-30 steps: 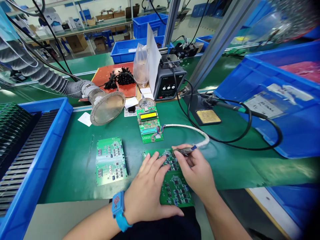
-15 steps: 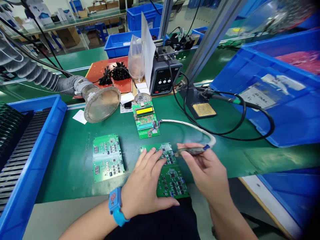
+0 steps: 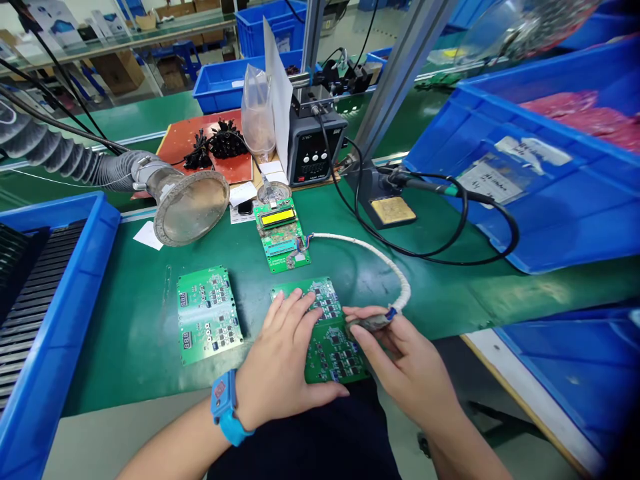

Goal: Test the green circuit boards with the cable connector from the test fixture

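White cable (image 3: 394,269) shifted, right fingers (image 3: 371,347) pinching its probe (image 3: 373,323); splayed left fingers (image 3: 286,313) overlap board (image 3: 344,353).

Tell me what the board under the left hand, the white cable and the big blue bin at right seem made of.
Board: probably resin laminate, from its flat, smooth green surface. White cable: matte, ribbed covering, perhaps wound tape or sleeving; hard to tell. Blue bin: likely moulded plastic, from its smooth walls and soft sheen.
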### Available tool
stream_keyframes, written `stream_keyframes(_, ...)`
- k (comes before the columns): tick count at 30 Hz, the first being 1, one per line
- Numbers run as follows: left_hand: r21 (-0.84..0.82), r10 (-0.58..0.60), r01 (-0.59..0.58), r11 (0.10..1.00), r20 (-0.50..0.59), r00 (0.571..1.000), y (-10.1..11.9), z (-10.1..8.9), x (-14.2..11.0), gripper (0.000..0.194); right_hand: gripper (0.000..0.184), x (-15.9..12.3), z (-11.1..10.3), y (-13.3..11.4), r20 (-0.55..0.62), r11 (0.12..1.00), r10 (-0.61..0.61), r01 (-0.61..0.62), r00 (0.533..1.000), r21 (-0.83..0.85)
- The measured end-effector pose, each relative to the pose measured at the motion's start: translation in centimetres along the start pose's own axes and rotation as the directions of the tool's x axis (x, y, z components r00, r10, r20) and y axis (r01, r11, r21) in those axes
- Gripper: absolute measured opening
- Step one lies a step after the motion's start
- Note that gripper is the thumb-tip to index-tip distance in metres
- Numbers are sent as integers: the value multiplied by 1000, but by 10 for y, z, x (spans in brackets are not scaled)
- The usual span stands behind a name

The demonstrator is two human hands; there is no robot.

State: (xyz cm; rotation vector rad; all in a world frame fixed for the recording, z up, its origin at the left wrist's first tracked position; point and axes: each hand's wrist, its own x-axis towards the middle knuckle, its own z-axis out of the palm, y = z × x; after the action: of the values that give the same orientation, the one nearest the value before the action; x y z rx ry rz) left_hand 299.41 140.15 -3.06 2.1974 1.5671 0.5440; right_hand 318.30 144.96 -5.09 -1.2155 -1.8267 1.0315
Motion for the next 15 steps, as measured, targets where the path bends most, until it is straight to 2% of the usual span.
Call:
stream_keyframes(5,5,4,-4,1000,-3,1000,0,0,0,96,12,0,-2,-1,5,999,-36,36,999,3)
stream_keyframes(11,28,5,-5,1000,-2,1000,0,0,-1,95,10,3,-3,-4,43,959,-185,190,982,-209)
stream_keyframes(15,36,1,-1,999,1,1000,0,0,-1,95,7,3,0,-4,2,946,-229,223,973,-233)
